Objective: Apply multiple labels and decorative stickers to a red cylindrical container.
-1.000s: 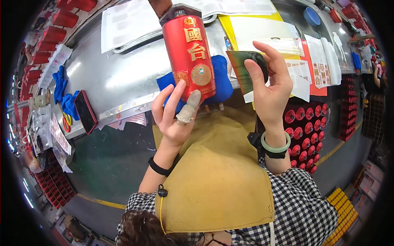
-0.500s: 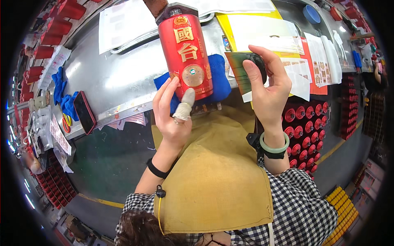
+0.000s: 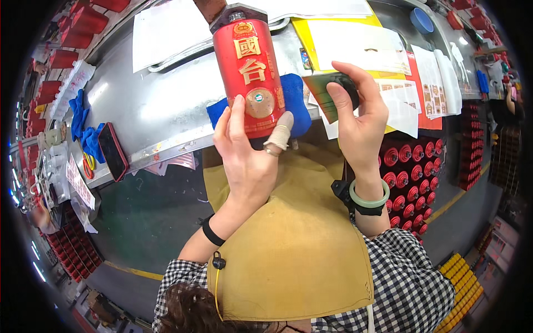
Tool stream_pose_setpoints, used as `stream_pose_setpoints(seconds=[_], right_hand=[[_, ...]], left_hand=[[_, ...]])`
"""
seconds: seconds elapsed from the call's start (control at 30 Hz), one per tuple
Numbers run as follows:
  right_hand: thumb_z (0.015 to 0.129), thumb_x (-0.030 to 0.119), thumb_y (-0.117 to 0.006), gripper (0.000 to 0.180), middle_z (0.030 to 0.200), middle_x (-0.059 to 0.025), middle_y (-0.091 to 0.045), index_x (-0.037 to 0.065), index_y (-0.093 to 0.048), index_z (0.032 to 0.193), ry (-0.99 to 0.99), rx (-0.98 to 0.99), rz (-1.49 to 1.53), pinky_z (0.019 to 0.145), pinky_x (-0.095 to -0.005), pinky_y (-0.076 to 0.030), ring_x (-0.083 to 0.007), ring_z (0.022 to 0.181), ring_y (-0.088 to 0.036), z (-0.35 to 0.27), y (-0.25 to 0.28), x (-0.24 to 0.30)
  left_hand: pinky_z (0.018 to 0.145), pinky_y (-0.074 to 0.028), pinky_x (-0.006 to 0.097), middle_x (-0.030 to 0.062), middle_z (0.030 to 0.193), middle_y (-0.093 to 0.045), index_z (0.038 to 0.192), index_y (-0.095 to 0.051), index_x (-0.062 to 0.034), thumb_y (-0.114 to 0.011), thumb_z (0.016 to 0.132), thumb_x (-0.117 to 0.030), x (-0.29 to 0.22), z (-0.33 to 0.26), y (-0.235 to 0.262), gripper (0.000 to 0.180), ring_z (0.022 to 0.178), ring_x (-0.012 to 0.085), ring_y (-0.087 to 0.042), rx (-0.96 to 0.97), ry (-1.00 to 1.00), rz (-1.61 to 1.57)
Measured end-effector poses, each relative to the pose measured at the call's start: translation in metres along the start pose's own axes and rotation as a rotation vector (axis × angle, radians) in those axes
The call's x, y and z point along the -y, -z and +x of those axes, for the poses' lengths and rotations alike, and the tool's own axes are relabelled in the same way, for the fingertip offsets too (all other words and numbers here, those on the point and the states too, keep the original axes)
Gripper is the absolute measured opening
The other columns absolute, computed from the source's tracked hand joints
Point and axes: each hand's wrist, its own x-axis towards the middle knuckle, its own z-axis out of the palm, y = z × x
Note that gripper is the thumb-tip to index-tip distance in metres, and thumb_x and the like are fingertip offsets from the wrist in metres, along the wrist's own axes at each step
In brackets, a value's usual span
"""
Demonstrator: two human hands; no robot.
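A red bottle with gold lettering and a round gold emblem lies with its neck end in a dark metal holder. Under its base is a blue cloth pad. My left hand grips the bottle's lower end, fingers along its left side and front. The thumb, wrapped in a pale finger cover, presses at the lower right edge. To the right of the bottle, my right hand pinches a thin dark green scraper between thumb and fingers, apart from the bottle.
White paper sheets lie on a yellow folder, beside a red sheet and sticker sheets. A phone and blue gloves rest at the left table edge. Racked red bottles stand at the right. A blue bowl sits at the back.
My left hand has shifted right, its thumb sliding from the bottle's front to the lower right edge. The bottle has turned slightly left. My right hand has moved slightly left with the scraper.
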Motion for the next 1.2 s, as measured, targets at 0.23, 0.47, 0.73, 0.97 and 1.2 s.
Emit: stream_pose_setpoints(seconds=[0.23, 0.47, 0.73, 0.97, 1.2], right_hand=[[0.106, 0.01, -0.061, 0.028, 0.103, -0.0036, -0.067, 0.001, -0.061, 0.132, -0.373, 0.248, 0.45, 0.086, -0.0235, -0.05, -0.0084, 0.095, -0.059, -0.014, -0.002, -0.002], [0.091, 0.028, -0.085, 0.04, 0.084, 0.0075, -0.044, 0.006, -0.059, 0.111, -0.612, 0.316, 0.515, 0.066, -0.0195, -0.036, -0.0027, 0.074, -0.039, -0.027, -0.024, -0.004], [0.088, 0.022, -0.086, 0.037, 0.087, 0.005, -0.049, 0.008, -0.056, 0.104, -0.616, 0.377, 0.402, 0.069, -0.022, -0.042, -0.005, 0.077, -0.043, -0.026, -0.039, 0.001], [0.091, 0.012, -0.081, 0.028, 0.091, 0.0043, -0.052, 0.006, -0.059, 0.107, -0.602, 0.503, 0.525, 0.069, -0.0209, -0.042, -0.0041, 0.078, -0.046, -0.019, -0.026, -0.006], [0.094, 0.016, -0.079, 0.023, 0.084, 0.0059, -0.048, 0.007, -0.06, 0.102, -0.612, 0.422, 0.385, 0.066, -0.0218, -0.037, -0.0034, 0.075, -0.041, -0.021, -0.033, 0.004]], left_hand=[[0.109, -0.046, 0.043, 0.0168, 0.146, -0.052, 0.15, -0.051, 0.0031, -0.086, 0.079, -0.002, 0.031, 0.021, 0.012, 0.079, 0.128, 0.0321, -0.057, 0.036, -0.081, -0.186], [0.107, -0.051, 0.042, 0.0208, 0.15, -0.05, 0.155, -0.046, -0.0009, -0.083, 0.081, 0.0, 0.042, 0.012, 0.008, 0.083, 0.133, 0.0368, -0.057, 0.085, 0.015, -0.314], [0.108, -0.049, 0.044, 0.0211, 0.149, -0.051, 0.153, -0.047, 0.0003, -0.083, 0.081, -0.001, 0.042, 0.013, 0.005, 0.08, 0.134, 0.0377, -0.056, 0.065, 0.009, -0.338], [0.108, -0.049, 0.044, 0.0215, 0.149, -0.051, 0.152, -0.047, 0.001, -0.083, 0.081, -0.002, 0.043, 0.011, 0.006, 0.08, 0.134, 0.0376, -0.056, 0.076, 0.033, -0.349], [0.107, -0.051, 0.043, 0.0213, 0.15, -0.052, 0.152, -0.048, 0.0018, -0.083, 0.081, -0.001, 0.04, 0.013, 0.007, 0.08, 0.133, 0.0375, -0.058, 0.049, -0.004, -0.362]])
